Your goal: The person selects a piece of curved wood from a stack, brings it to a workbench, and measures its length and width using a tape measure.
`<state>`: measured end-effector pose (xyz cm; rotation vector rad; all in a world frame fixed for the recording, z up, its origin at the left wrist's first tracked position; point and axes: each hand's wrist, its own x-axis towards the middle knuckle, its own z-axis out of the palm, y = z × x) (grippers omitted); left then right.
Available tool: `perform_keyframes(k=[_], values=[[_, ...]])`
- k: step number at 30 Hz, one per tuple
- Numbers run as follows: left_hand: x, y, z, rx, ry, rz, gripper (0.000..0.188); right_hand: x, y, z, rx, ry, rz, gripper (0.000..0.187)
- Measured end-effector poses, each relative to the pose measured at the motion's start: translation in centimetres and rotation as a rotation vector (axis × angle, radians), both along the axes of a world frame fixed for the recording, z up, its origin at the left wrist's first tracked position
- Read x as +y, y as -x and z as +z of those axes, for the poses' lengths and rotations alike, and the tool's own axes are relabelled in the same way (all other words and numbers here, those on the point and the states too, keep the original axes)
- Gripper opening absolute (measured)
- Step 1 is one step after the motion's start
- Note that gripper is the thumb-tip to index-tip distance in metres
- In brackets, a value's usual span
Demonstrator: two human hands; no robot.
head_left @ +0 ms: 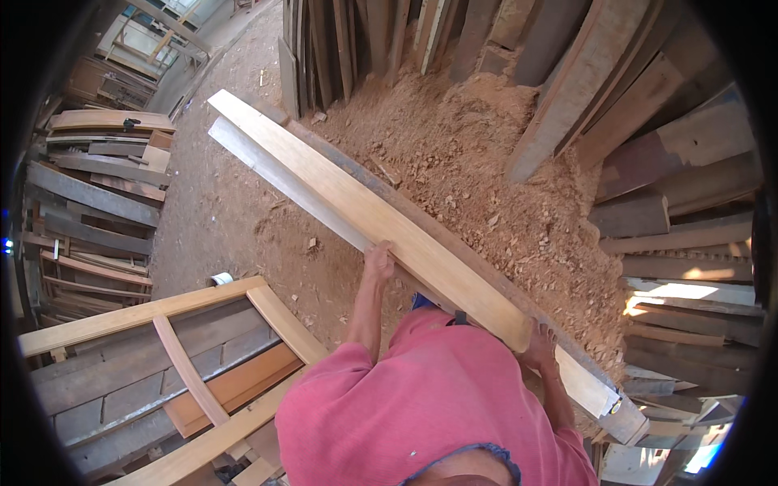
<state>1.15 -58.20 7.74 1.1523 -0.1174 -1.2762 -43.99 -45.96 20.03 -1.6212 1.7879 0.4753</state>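
Observation:
A long, pale wooden plank (356, 190) runs diagonally across the middle, from far left to near right. It lies along a long narrow bed with a smooth, pale grey surface (284, 182) and a darker brown board (454, 255) along its far side. My left hand (378, 261) is closed on the plank's near edge, about midway along its length. At the plank's near right end, my right hand (538, 350) wraps round the end; some of its fingers are hidden behind the wood.
On the left lies a wooden frame (186, 304) with a curved crosspiece. Stacked boards (97, 190) stand beyond it. Upright planks (559, 97) lean at the back and right. Heaped wood shavings (470, 154) cover the ground beyond the bed.

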Motion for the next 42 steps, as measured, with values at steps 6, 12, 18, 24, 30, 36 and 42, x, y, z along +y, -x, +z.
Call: perform_keyframes(k=[6, 12, 18, 24, 30, 36, 42], values=[[-3.0, 1.3, -0.8, 0.114, -0.166, 0.079, 0.036, -2.0, 1.8, -1.2, 0.007, 0.057, 0.030, 0.114], [-6.4, -0.3, 2.7, -0.272, -0.616, -0.714, 0.042, -6.1, 3.6, -1.6, 0.036, 0.116, 0.074, 0.111], [-10.3, 2.6, 10.6, -1.688, -0.102, -1.124, 0.070, -9.6, 3.3, -3.8, 0.215, 0.110, 0.191, 0.103], [-16.7, 7.0, 6.7, -1.925, -0.062, -1.707, 0.106, -9.5, 8.3, -9.8, -0.008, 0.054, 0.065, 0.099], [-19.8, 6.2, 0.6, -1.969, 0.123, -1.870, 0.100, -12.2, 6.8, -9.7, 0.070, -0.085, 0.002, 0.075], [-20.1, 5.6, -1.6, -1.734, 0.187, -2.002, 0.079, -10.5, 4.6, -11.3, -0.016, 0.038, -0.280, 0.095], [-18.6, 7.4, 0.5, -1.822, 0.142, -2.048, 0.068, -7.8, 4.3, -10.4, 0.021, 0.063, -0.305, 0.090]])
